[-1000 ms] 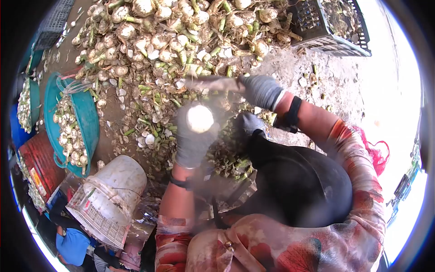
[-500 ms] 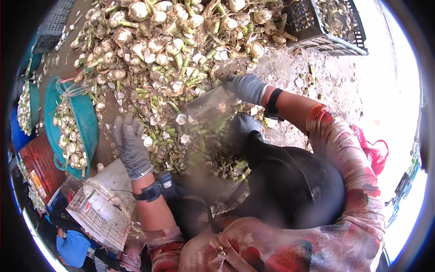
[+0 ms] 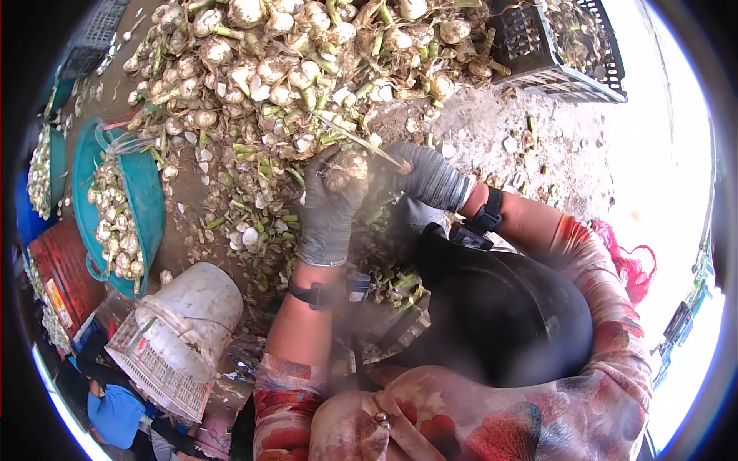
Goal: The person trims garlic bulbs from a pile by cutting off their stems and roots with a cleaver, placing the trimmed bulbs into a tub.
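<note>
My left hand (image 3: 330, 219), in a grey glove, is closed around a dirty garlic bulb (image 3: 350, 167) in front of me. Closed on a broad-bladed knife (image 3: 360, 140), my right hand (image 3: 432, 180) is gloved too and close beside the bulb. The blade shows nearly edge-on, slanting up to the left just above the bulb. I cannot tell whether it touches the bulb. Past my hands lies a big heap of garlic (image 3: 269, 69) with stems. Cut green stems and white scraps (image 3: 257, 223) cover the ground below it.
A teal basin (image 3: 146, 207) of trimmed bulbs stands at the left, near a red container (image 3: 65, 269) and an upturned white bucket (image 3: 200, 307) on a pale crate (image 3: 150, 369). A black crate (image 3: 573, 73) is at the back right. Someone in blue (image 3: 115, 415) is at lower left.
My left hand has moved right from over the scraps, open before, and now grips a garlic bulb. My right hand has shifted slightly right and down, turning the knife from flat to edge-on.
</note>
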The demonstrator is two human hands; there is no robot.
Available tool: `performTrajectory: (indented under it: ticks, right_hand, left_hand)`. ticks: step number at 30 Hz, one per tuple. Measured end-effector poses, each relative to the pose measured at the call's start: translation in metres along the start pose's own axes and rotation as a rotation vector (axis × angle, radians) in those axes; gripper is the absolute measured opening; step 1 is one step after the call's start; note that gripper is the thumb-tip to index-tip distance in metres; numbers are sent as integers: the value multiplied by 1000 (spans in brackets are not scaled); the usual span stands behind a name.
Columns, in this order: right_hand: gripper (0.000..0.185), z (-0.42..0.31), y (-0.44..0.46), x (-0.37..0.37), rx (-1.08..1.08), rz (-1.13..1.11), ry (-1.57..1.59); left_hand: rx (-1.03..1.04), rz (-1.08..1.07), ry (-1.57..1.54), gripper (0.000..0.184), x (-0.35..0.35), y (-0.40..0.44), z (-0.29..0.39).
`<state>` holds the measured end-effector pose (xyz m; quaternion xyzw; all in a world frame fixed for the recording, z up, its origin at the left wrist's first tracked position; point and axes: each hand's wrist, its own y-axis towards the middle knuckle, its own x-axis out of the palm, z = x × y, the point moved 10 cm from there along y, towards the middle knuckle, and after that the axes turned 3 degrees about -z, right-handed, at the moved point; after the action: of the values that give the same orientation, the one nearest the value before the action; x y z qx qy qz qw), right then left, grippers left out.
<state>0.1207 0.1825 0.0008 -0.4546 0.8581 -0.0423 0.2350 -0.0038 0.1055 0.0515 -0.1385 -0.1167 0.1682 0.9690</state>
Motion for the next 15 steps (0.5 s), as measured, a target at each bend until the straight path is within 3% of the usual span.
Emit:
performTrajectory:
  ticks: [2, 4, 5, 8, 10, 12, 14, 15]
  right_hand:
    - [28, -17, -6, -15, 57, -34, -17]
    - [23, -49, -13, -25, -152, -24, -292]
    - [21, -58, -16, -22, -201, -35, -343]
    - [21, -83, -23, -13, -216, -190, -514]
    - [23, -88, -24, -14, -229, -173, -486]
    - [23, -90, -24, -7, -218, -257, -559]
    - [22, -89, -25, -3, -262, -245, -526]
    - [22, -87, -24, 2, -282, -229, -518]
  left_hand:
    - [7, -50, -61, 58, -2, 1, 0]
    - [11, -102, -124, 58, -14, 1, -16]
    - [225, -135, 581, 57, -24, -4, -24]
    - [369, -227, 1226, 56, -16, -23, -36]
    - [-38, -120, 139, 57, -18, -12, -13]
    - [42, -132, 286, 59, -12, -11, -2]
    - [17, -108, 68, 61, -9, -9, -5]
    - [67, -90, 138, 64, -7, -11, 4]
